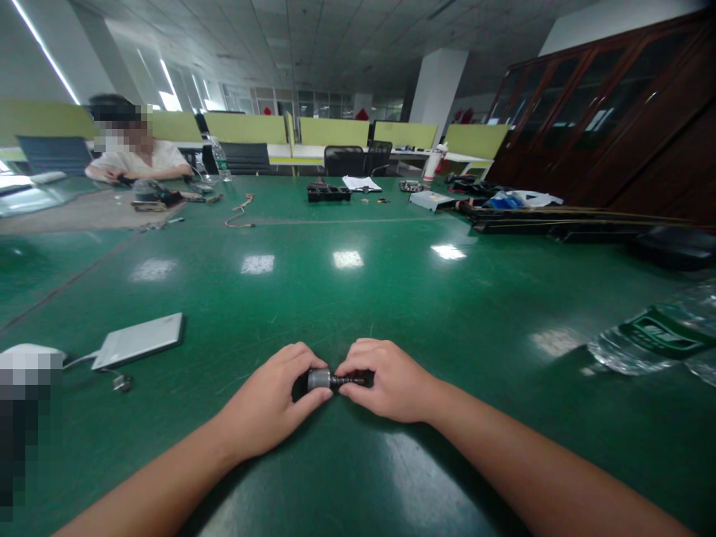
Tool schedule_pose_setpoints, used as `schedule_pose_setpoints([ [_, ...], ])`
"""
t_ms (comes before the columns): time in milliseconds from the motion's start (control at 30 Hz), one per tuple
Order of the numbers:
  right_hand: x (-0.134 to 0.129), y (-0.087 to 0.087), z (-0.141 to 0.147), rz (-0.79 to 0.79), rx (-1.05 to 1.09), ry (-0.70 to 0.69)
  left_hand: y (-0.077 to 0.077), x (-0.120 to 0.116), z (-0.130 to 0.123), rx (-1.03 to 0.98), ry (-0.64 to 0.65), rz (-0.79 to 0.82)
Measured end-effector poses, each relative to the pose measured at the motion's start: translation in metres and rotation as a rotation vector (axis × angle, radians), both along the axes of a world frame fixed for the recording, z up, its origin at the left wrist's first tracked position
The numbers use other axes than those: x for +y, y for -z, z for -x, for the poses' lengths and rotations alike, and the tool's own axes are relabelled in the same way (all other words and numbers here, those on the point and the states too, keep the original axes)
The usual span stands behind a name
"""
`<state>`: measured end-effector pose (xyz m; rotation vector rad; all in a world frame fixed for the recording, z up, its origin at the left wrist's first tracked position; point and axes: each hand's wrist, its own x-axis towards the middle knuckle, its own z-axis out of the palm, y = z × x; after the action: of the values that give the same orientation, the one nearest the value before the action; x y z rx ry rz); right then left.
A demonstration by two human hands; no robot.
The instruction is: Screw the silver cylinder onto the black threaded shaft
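Observation:
Low over the green table, both hands hold one small metal part in front of me. My left hand (272, 399) pinches its wider end, a silver cylinder (319, 379), between thumb and fingers. From the cylinder's right side runs a thin, dark, ridged shaft (342, 380), lying level. My right hand (390, 379) grips this shaft with thumb and fingertips close to the cylinder. Fingers cover some of the part, and its exact kind cannot be made out.
On the left lies a white power bank (139, 341) with a cable. Plastic water bottles (652, 339) lie at the right. A black tray (329, 192), papers (361, 183) and a cord (240, 212) are farther back. Another person (137, 153) sits at the far left.

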<state>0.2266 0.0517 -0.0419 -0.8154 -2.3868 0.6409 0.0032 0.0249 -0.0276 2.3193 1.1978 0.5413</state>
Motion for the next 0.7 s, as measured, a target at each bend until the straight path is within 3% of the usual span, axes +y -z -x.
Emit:
schedule_pose_setpoints([
  [700,0.005,0.0021,-0.003,0.002,-0.045,0.087,0.0014,0.0018,0.0004,0.001,-0.042,-0.007],
])
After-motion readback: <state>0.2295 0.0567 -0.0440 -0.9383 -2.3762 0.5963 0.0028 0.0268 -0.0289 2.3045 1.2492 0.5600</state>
